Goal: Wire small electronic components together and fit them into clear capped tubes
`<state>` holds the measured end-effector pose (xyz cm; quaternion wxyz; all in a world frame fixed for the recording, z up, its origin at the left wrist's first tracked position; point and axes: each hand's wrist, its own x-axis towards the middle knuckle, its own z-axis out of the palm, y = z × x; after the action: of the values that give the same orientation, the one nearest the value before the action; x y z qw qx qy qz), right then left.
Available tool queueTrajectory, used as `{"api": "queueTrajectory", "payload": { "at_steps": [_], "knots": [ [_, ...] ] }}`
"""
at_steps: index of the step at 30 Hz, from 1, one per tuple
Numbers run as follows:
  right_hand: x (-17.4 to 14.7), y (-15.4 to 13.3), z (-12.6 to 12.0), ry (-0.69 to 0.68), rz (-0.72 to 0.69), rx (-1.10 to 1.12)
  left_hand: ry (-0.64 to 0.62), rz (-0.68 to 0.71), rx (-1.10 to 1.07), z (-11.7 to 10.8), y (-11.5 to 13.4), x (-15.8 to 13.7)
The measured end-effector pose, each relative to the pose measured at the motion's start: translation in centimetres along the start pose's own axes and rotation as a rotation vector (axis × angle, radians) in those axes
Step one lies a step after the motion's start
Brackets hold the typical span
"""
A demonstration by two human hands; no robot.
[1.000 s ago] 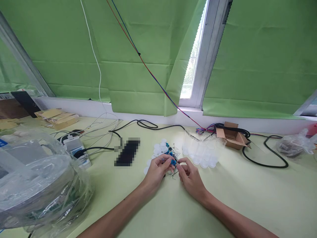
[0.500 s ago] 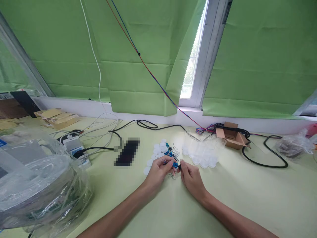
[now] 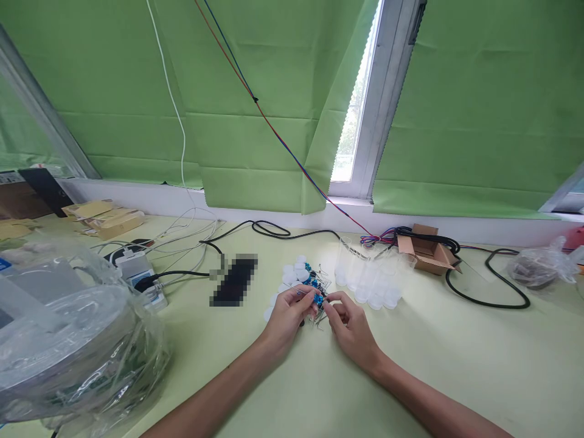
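My left hand (image 3: 292, 311) is closed around small blue electronic parts (image 3: 318, 298) that show at its fingertips, and a thin wire lead sticks out over its knuckles. Close against these, my right hand (image 3: 349, 319) has its thumb and fingers pinched together. What lies in that pinch is too small to make out. Beneath and behind the hands is a pile of small electronic components (image 3: 325, 283) with thin metal leads, partly hidden by the left hand. White round caps (image 3: 289, 275) lie left of the pile. Several clear plastic tubes (image 3: 365, 283) lie to its right.
A dark pixelated rectangle (image 3: 235, 283) lies left of the caps. A plastic-wrapped spool (image 3: 77, 340) fills the left front. A power strip (image 3: 152, 295) with plugs, an open cardboard box (image 3: 424, 255) and black cable (image 3: 490, 304) lie further out.
The right hand has shifted slightly left and its fingers are bent differently. More blue shows at the left fingertips, and the dark piece between the hands is now mostly hidden.
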<state>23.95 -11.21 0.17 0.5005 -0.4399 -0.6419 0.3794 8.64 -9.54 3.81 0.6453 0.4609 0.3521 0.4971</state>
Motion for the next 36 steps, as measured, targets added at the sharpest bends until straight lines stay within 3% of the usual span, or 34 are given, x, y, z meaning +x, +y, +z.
{"api": "queueTrajectory", "payload": {
  "at_steps": [14, 21, 36],
  "knots": [
    [0.01, 0.38, 0.03, 0.089, 0.069, -0.037, -0.037, -0.005, -0.007, 0.24, -0.27, -0.16],
    [-0.12, 0.03, 0.04, -0.019, 0.006, 0.028, 0.011, 0.01, -0.074, -0.09, -0.34, 0.14],
    [0.03, 0.5, 0.0, 0.009, 0.013, -0.048, -0.028, -0.006, -0.008, 0.17, -0.27, -0.1]
  ]
}}
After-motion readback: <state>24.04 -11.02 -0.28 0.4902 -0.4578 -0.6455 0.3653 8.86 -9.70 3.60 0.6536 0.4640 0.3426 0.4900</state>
